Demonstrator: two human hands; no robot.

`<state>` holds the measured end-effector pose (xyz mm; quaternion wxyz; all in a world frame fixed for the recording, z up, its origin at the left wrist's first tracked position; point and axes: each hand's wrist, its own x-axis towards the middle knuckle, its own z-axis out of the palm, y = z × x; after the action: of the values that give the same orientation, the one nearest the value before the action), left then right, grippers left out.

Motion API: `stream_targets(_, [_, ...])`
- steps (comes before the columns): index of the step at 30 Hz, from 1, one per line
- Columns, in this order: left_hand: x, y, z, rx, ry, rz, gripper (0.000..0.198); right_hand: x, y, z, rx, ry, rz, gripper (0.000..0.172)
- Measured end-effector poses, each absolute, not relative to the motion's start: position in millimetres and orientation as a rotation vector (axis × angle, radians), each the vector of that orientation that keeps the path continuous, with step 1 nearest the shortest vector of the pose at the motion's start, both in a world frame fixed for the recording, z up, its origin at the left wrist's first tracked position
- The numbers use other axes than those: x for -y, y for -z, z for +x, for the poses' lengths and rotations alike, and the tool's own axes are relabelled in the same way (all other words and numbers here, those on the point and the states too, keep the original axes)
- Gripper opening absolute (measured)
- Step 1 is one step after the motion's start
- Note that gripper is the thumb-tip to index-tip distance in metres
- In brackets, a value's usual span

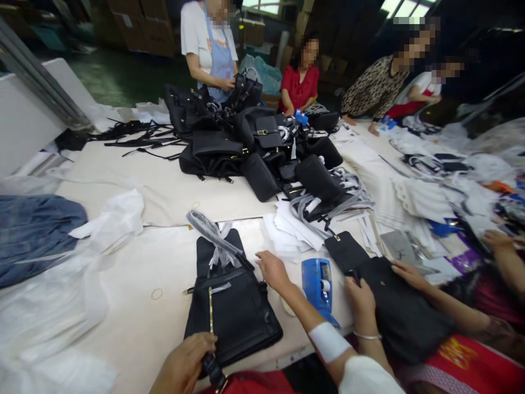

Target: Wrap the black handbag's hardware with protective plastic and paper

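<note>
A black handbag (235,312) lies flat on the cream table cover in front of me, its handle wrapped in clear plastic (213,232). My left hand (184,364) is closed round a black strap end (214,371) at the bag's near corner. My right hand (273,271), with a white band on the wrist, rests at the bag's top right edge, fingers stretched toward the handle and holding nothing. A blue tape dispenser (318,282) lies just right of my right hand.
A co-worker's two hands (363,298) hold another black bag (394,306) at my right. A heap of black bags (254,148) fills the table's middle, with white paper sheets (295,227), plastic wrap (110,219) and blue cloth (33,230) around. Several people work at the far side.
</note>
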<state>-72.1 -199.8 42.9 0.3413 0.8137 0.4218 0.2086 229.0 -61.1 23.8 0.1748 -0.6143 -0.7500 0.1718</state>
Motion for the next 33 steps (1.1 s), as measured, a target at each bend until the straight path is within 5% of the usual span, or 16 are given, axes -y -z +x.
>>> stream_targets(5, [187.0, -64.0, -54.3, -1.489, -0.643, 1.22, 0.043, 95.5, -22.3, 306.2, 1.819, -0.195, -2.084, 0.019])
stream_targets(11, [183.3, -65.5, -28.8, -1.461, -0.727, 1.162, 0.042, 100.0, -4.4, 299.1, 2.075, -0.479, -2.13, 0.019])
stream_targets(16, [185.8, -52.6, -31.8, -1.446, -0.789, 1.121, 0.035, 109.5, 12.2, 268.8, 2.103, -0.598, -1.992, 0.053])
stream_targets(23, [183.3, -53.1, -34.6, -1.337, -0.874, 0.962, 0.032, 88.2, 28.8, 281.4, 1.641, -0.886, -2.108, 0.066])
stream_targets(29, [181.6, -67.3, -31.3, -1.251, -1.037, 0.81, 0.03, 76.8, 21.1, 284.1, 1.484, -1.264, -1.906, 0.039])
stream_targets(33, [181.2, -76.8, -37.3, -1.253, -1.116, 0.798, 0.035, 93.2, -22.4, 287.0, 1.539, -0.947, -1.812, 0.034])
